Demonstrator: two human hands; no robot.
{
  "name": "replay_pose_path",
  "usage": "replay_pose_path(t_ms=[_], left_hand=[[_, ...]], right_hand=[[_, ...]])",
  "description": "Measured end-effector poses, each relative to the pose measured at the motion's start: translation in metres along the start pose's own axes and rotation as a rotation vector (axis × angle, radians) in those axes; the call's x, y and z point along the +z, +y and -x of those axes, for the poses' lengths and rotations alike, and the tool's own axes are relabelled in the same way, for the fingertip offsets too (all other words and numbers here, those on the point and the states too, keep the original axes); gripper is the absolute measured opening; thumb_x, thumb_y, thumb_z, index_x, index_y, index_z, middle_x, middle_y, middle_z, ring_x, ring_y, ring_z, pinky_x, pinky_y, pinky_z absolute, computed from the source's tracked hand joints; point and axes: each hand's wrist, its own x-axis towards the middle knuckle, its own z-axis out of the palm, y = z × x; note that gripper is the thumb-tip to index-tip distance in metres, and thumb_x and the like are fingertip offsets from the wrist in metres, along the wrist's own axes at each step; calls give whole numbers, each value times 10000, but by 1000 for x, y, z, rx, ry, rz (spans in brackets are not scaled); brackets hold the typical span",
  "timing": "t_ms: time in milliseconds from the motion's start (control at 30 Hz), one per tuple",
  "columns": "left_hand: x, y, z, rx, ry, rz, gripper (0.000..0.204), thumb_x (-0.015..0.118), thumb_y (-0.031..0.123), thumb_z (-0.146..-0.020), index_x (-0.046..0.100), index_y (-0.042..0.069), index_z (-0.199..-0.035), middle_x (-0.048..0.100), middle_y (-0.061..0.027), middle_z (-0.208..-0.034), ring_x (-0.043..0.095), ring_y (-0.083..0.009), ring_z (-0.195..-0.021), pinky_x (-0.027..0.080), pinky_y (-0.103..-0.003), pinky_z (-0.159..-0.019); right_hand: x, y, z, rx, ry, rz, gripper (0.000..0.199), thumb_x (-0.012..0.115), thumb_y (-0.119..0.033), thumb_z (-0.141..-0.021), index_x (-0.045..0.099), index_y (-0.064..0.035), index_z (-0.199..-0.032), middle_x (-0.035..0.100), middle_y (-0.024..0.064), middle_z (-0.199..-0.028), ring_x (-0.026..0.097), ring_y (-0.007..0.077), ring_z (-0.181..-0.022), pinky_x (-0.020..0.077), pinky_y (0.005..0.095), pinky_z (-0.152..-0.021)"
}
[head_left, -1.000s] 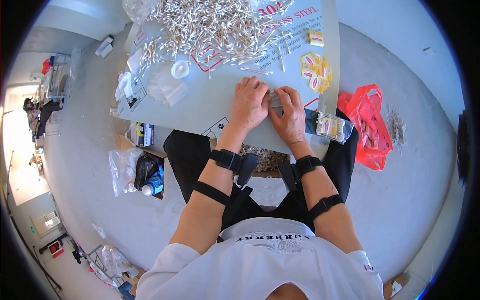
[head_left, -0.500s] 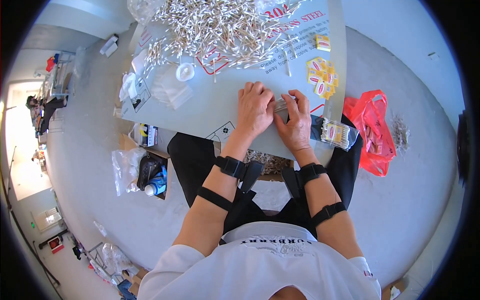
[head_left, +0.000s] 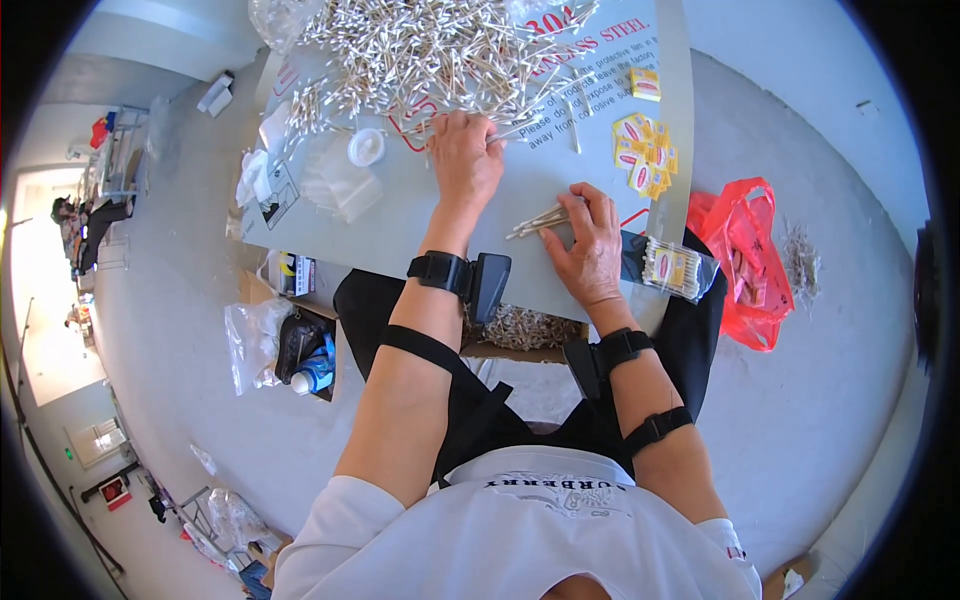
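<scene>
Grey sheet-metal table (head_left: 420, 235) carries everything in hand, its far end covered by a large loose heap of cotton swabs (head_left: 430, 45) with pale sticks and white tips. Off the table's right side a red plastic bag (head_left: 745, 260) lies on the pale floor, well apart from the work. Below the near table edge a box of more swabs (head_left: 525, 328) shows between the forearms. On the table's left part lie clear empty packets (head_left: 340, 180) and, just beside them, a small white round lid (head_left: 366, 146). Near the right edge sits a scatter of yellow printed labels (head_left: 642, 160), and at the corner a filled clear packet of swabs (head_left: 672, 268) with a yellow label rests beside the right wrist. The left hand (head_left: 465, 165) is stretched to the near fringe of the heap, fingers curled down onto a few swabs there; whether it has actually pinched any cannot be told. The right hand (head_left: 590, 245) lies nearer the body and grasps a small bundle of swabs (head_left: 540, 218) between thumb and fingers, the bundle lying almost flat on the table and pointing leftward from the fingertips.
</scene>
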Motion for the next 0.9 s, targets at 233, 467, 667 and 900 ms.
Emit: replay_pose_path(t_ms=[233, 467, 667, 900], left_hand=[[1, -2, 6, 32, -21, 20, 99, 728, 74, -744, 665, 89, -820, 611, -81, -850, 546, -319, -930, 432, -429, -840], [1, -11, -4, 86, 61, 74, 72, 674, 19, -754, 619, 53, -784, 618, -113, -852, 557, -340, -889, 434, -452, -798], [-6, -4, 0, 131, 44, 69, 100, 671, -2, -745, 602, 52, -795, 617, -119, -853, 554, -345, -889, 434, -455, -789], [-8, -6, 23, 123, 12, 72, 124, 658, -3, -764, 571, 53, -833, 608, -124, -853, 551, -350, -865, 433, -457, -769]], right_hand=[[1, 2, 0, -13, 9, 4, 446, 764, -110, -682, 601, -16, -1087, 529, 119, -1181, 520, 328, -1077, 446, 428, -927], [2, 2, 0, -15, 2, 20, 452, 759, -117, -683, 598, -19, -1093, 530, 117, -1176, 516, 326, -1087, 442, 430, -930], [1, 4, 1, -12, -1, 16, 446, 754, -120, -689, 600, -23, -1096, 532, 118, -1181, 515, 326, -1091, 439, 427, -934], [2, 1, 0, -4, -8, 14, 438, 752, -117, -695, 604, -17, -1094, 532, 120, -1180, 516, 324, -1089, 438, 423, -935]])
